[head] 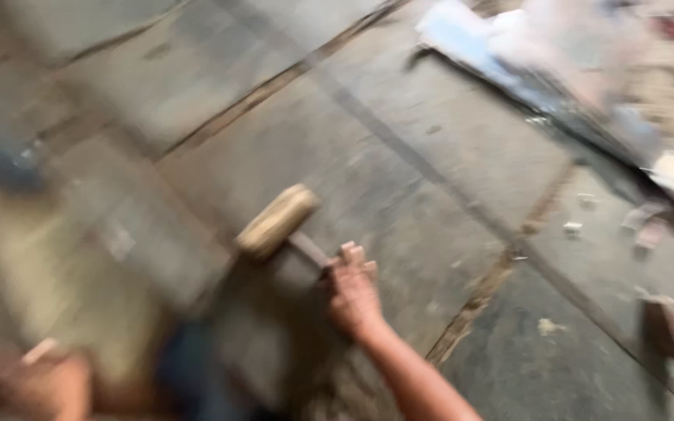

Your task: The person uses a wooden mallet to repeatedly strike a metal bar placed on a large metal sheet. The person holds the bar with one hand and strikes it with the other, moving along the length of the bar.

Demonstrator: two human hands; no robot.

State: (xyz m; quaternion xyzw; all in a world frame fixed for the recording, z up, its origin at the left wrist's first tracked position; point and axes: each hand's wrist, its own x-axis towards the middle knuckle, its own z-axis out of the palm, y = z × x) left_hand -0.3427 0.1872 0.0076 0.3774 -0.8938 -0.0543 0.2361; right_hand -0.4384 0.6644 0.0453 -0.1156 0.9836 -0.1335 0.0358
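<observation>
Gripping the mallet (278,222) by its handle, my right hand (352,292) is closed around the shaft just behind the pale wooden head, which hangs a little above the grey stone floor (399,156). I choke up close to the head, I judge, for control over short blows. My left hand (37,382) sits low at the near edge, blurred; something pale pokes from it, but I cannot tell whether the fingers are clamped or loose. Small chips (572,228) and a brown block (663,327) lie scattered to my right, well apart from the mallet.
</observation>
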